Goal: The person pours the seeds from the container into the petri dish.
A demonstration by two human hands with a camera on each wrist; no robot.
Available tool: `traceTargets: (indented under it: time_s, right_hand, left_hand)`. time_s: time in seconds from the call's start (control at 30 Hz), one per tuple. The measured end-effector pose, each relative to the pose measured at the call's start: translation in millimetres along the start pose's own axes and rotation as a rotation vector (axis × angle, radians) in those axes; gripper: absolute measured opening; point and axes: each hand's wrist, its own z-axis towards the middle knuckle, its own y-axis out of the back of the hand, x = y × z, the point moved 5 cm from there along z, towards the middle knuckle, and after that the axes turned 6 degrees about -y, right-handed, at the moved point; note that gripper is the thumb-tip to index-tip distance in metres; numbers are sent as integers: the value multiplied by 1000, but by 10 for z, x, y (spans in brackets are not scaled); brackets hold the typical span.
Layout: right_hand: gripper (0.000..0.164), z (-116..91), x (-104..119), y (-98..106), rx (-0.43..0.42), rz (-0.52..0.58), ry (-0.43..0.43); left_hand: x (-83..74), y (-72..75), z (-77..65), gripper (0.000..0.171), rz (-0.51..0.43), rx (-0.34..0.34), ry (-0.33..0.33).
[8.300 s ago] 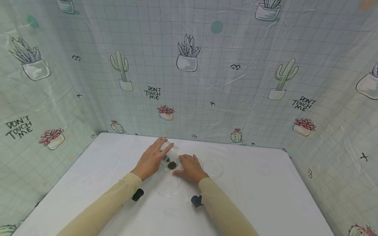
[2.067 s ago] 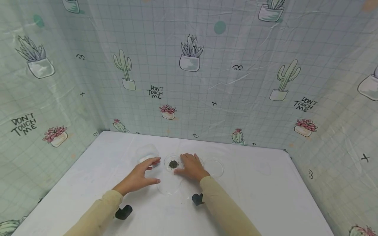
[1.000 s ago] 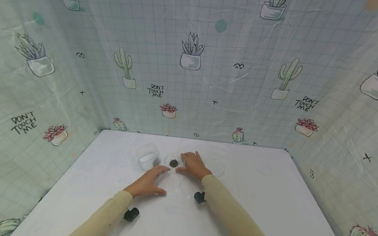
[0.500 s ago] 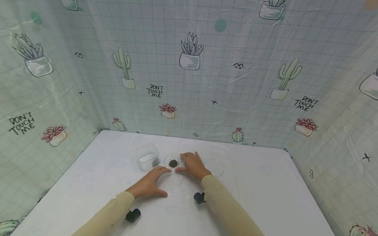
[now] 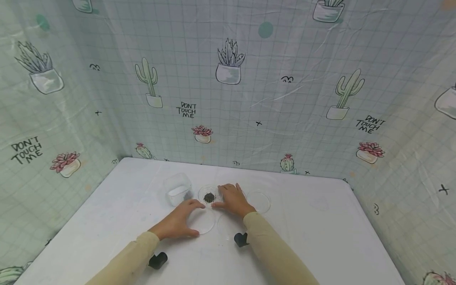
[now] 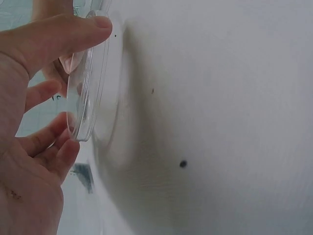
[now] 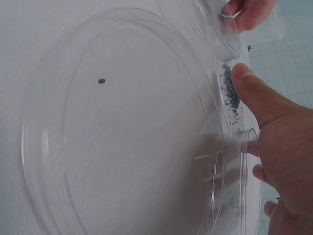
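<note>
Nearest are the two tan sleeves (image 5: 122, 261). A black block (image 5: 158, 260) sits at the left wrist, and a black piece (image 5: 241, 239) sits at the right one. They are over a white surface (image 5: 320, 237). A small dark speck (image 6: 183, 164) shows on it in the left wrist view.

In front of the right sleeve lies a clear, round near dish (image 5: 226, 227). Just to its left is the round dish (image 5: 202, 220) in the left hand (image 5: 177, 222). The left grip is wide, with the thumb on one edge and fingers on the other, so it holds this dish. I can't tell if the dish touches the surface.

A bit farther is the right hand (image 5: 234, 201). Its thumb and fingers are spread at the right edge of the bits dish (image 5: 202, 194). I can't tell if this grip holds it tight. A small pile of dark bits (image 5: 209, 197) lies in that dish. To the right of the right hand is a side dish (image 5: 258, 202).

Left of the bits dish is a clear tub (image 5: 178, 184) with something dark in it. At the back hangs a cloth (image 5: 228, 107) with plant drawings.
</note>
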Motion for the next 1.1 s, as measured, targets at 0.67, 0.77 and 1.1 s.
traceTargets:
  time_s: [0.67,0.77,1.1]
  right_hand:
    - [78,2,-18,14,-4,28,-8]
    - [79,4,-22,3,-2,22,-8]
    - [77,10,-34,-24,-15,2,8]
  left_hand:
    - [29,127,11,72,22,-70,19]
    - [31,144,26,72,19,-88,9]
    - [16,118,95,70,3,-155,41]
